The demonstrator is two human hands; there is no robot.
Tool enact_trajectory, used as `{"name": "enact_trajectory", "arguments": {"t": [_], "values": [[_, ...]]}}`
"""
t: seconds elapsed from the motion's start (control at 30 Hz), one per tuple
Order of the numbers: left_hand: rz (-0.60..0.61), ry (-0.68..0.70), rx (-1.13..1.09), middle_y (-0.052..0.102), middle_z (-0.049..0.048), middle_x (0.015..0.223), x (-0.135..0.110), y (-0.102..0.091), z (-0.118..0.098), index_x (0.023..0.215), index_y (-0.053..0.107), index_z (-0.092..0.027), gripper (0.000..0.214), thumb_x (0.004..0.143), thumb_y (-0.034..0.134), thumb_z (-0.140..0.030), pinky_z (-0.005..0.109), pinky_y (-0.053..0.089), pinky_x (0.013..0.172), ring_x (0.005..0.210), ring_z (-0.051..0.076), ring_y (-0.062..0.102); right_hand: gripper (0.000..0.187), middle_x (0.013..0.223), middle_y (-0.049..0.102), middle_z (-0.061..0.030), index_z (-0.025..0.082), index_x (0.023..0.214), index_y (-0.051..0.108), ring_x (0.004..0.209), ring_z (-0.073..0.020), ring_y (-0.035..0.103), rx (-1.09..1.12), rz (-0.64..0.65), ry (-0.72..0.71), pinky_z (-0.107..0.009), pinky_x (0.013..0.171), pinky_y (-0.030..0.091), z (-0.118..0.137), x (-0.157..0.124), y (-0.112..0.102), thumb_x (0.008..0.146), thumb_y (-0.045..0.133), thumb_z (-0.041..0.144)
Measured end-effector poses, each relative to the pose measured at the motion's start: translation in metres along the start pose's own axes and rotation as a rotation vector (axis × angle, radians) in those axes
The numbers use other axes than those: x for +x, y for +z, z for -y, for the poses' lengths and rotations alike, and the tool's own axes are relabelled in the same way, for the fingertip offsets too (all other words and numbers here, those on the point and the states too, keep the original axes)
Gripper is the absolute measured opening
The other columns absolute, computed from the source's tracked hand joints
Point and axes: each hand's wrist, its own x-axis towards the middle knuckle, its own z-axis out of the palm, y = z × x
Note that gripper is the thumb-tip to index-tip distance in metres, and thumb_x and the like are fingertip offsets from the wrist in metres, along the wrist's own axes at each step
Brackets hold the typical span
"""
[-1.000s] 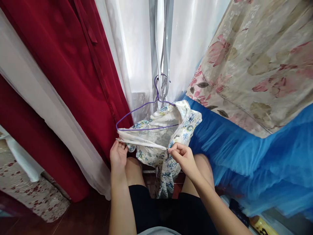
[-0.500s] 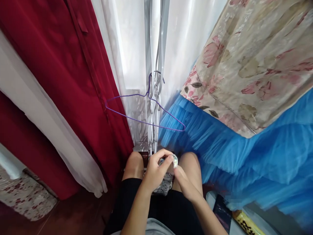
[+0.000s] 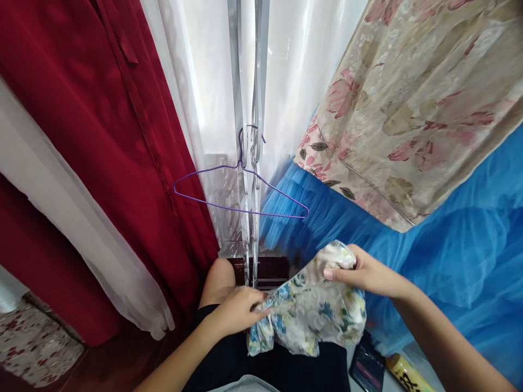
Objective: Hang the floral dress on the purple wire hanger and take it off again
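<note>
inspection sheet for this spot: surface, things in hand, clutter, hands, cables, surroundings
surface: dark wooden floor; black shorts on the lap.
job's things: floral garment bunched over the lap; purple wire hanger bare, hooked on metal post.
clutter: dark flat device and yellow packet, lower right.
grippers: left hand grips the garment's lower edge; right hand grips its upper end.
cables: nothing seen.
surroundings: red curtain, white sheer curtain, blue tulle, flowered cloth.

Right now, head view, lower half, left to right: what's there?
red curtain → left hand → floral garment → right hand → blue tulle. Both hands grip the garment.
</note>
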Motion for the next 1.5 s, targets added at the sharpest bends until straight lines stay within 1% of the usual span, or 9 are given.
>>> {"name": "enact_trajectory", "arguments": {"t": [0.13,0.33,0.47,0.6,0.73,0.9,1.07,1.3,1.5], "values": [[-0.221,0.127,-0.001,0.071,0.0081,0.092,0.007,-0.041,0.0,0.085,0.074,-0.024,0.026,0.095,0.06,-0.042,0.032,0.048,0.078,0.088,0.026,0.066,0.025,0.067,0.064,-0.0002,0.016,0.075,0.072,0.059,-0.0159,0.054,-0.012,-0.174,-0.098,-0.027,0.056,0.045,0.009,0.038,-0.029,0.063,0.089,0.028],[-0.241,0.11,0.11,0.053,0.0004,0.063,0.012,-0.088,-0.018,0.062,0.054,-0.019,0.047,0.101,0.049,-0.045,0.028,0.038,0.066,0.066,0.017,0.052,0.021,0.063,0.061,0.0024,0.017,0.069,0.068,0.057,-0.0136,0.049,-0.029,-0.426,-0.336,-0.025,0.056,0.039,0.016,0.107,-0.054,0.056,0.083,0.023],[-0.371,0.168,0.12,0.06,0.0039,0.075,0.005,-0.115,-0.047,0.065,0.059,-0.018,0.041,0.097,0.056,-0.045,0.028,0.042,0.075,0.081,0.02,0.057,0.021,0.067,0.068,0.0001,0.017,0.074,0.072,0.064,-0.0162,0.059,0.108,-0.363,-0.345,-0.025,0.06,0.044,0.034,0.156,-0.058,0.054,0.078,0.02],[-0.444,0.146,0.136,0.056,0.0025,0.072,-0.007,-0.14,-0.063,0.068,0.059,-0.018,0.038,0.094,0.058,-0.046,0.028,0.039,0.066,0.071,0.017,0.052,0.02,0.074,0.075,-0.0056,0.018,0.074,0.07,0.072,-0.0243,0.07,0.28,-0.162,-0.099,-0.031,0.065,0.054,0.052,0.189,-0.046,0.055,0.076,0.02],[-0.414,0.056,0.219,0.041,-0.0029,0.062,-0.024,-0.164,-0.043,0.065,0.049,-0.018,0.043,0.095,0.056,-0.048,0.026,0.031,0.058,0.06,0.013,0.04,0.014,0.066,0.074,-0.0058,0.018,0.071,0.068,0.062,-0.0257,0.07,0.34,-0.115,0.034,-0.035,0.059,0.057,0.056,0.194,-0.036,0.06,0.077,0.017],[-0.3,0.069,0.228,0.059,0.0008,0.07,-0.034,-0.206,0.009,0.068,0.06,-0.021,0.035,0.088,0.066,-0.048,0.027,0.04,0.067,0.067,0.018,0.052,0.013,0.067,0.076,-0.0082,0.015,0.076,0.073,0.056,-0.0252,0.07,0.286,-0.141,0.144,-0.034,0.052,0.056,0.057,0.185,-0.044,0.065,0.08,0.018],[-0.6,-0.006,0.088,0.072,0.0068,0.084,-0.02,-0.269,0.044,0.067,0.071,-0.026,0.026,0.053,0.093,-0.028,0.04,0.041,0.1,0.104,0.032,0.06,0.018,0.08,0.08,-0.0105,0.014,0.082,0.078,0.065,-0.0263,0.074,0.249,-0.044,0.122,-0.033,0.057,0.06,0.069,0.181,-0.045,0.065,0.082,0.019],[-0.787,0.137,0.177,0.069,0.0111,0.128,0.002,-0.312,0.012,0.083,0.073,-0.022,0.023,0.065,0.073,-0.008,0.05,0.02,0.119,0.128,0.035,0.044,0.025,0.088,0.081,-0.0155,0.012,0.091,0.078,0.076,-0.0313,0.078,0.299,0.047,0.186,-0.038,0.068,0.065,0.074,0.174,-0.039,0.07,0.08,0.025],[-0.812,0.123,0.026,0.071,0.0067,0.096,0.037,-0.302,-0.009,0.104,0.063,-0.021,0.02,0.084,0.061,-0.017,0.034,0.046,0.089,0.09,0.024,0.063,0.029,0.087,0.08,-0.0166,0.012,0.094,0.078,0.067,-0.0315,0.076,0.339,0.01,0.213,-0.041,0.06,0.064,0.064,0.172,-0.035,0.075,0.079,0.034]]}}
